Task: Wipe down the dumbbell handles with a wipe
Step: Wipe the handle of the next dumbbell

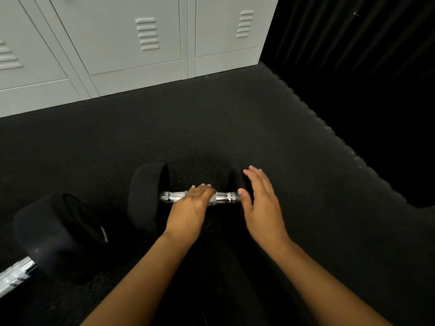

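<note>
Item 1, dumbbell (pixel 150 198): lying on its side on the floor directly under both hands, chrome handle (pixel 223 198) running left to right between two black rubber heads. The left head is showing just beyond the left hand's little-finger side; the right head (pixel 237 182) is sitting mostly hidden behind the right hand's fingers.

Item 2, left hand (pixel 188 208): resting palm down over the middle of the handle, fingers held together and lying flat across the bar, covering its centre. Whether anything is lying beneath the palm cannot be told.

Item 3, right hand (pixel 261 203): hovering palm down just to the right of the left hand, fingers extended and loosely together, thumb sticking out toward the handle's right end, tip close to the chrome collar. It is gripping nothing that is showing; contact with the right head cannot be told.

Item 4, second dumbbell (pixel 49 234): lying well to the left of the left hand and nearer the person, one black head showing, its chrome handle (pixel 14 276) running off the lower left edge.

Item 5, black rubber floor (pixel 211 128): speckled, extending out in front of both hands.

Item 6, pale grey lockers (pixel 117 43): standing far ahead of the hands, doors with louvred vents.

Item 7, dark ribbed wall (pixel 364 55): rising beyond and to the right of the right hand
</note>
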Action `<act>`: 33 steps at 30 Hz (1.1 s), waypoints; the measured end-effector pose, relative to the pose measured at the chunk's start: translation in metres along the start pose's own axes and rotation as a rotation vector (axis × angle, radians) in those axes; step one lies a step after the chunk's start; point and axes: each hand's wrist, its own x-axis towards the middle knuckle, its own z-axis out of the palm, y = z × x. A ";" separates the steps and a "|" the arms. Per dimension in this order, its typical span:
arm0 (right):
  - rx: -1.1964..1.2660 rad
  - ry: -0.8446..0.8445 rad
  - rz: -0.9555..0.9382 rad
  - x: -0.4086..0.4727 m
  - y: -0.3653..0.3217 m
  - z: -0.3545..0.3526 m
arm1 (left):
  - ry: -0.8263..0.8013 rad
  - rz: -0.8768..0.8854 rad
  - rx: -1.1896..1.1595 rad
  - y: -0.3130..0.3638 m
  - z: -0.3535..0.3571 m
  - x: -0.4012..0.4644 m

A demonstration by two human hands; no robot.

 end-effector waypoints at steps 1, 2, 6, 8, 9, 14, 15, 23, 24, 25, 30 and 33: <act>0.004 -0.002 0.000 0.001 0.001 0.001 | -0.014 -0.003 -0.015 -0.001 0.001 0.004; 0.004 0.005 -0.002 0.002 0.001 0.003 | -0.033 -0.020 -0.018 0.001 0.001 0.009; 0.003 0.049 -0.016 0.006 0.000 0.009 | -0.115 -0.146 -0.002 0.012 -0.003 0.029; -0.002 0.063 -0.026 0.005 0.001 0.010 | -0.148 -0.164 0.059 0.023 -0.001 0.040; -0.004 0.063 -0.034 0.004 0.002 0.010 | -0.154 -0.163 0.075 0.028 0.002 0.044; 0.004 0.061 -0.070 -0.002 0.007 0.010 | -0.124 -0.058 -0.019 0.033 0.011 0.021; 0.013 0.065 -0.078 -0.003 0.008 0.011 | -0.136 0.035 -0.024 0.027 0.009 0.013; -0.014 0.078 -0.084 -0.002 0.008 0.012 | -0.295 -0.056 0.126 0.020 0.005 0.053; -0.015 0.084 -0.081 -0.001 0.008 0.013 | -0.257 -0.043 0.111 0.021 0.006 0.047; -0.014 0.091 -0.080 -0.001 0.008 0.014 | -0.168 0.001 0.079 0.020 0.008 0.037; -0.037 0.113 -0.098 -0.001 0.012 0.019 | 0.044 0.087 0.002 0.020 0.021 0.019; -0.067 0.118 -0.088 0.000 0.011 0.020 | -0.235 -0.124 -0.016 0.018 0.006 0.051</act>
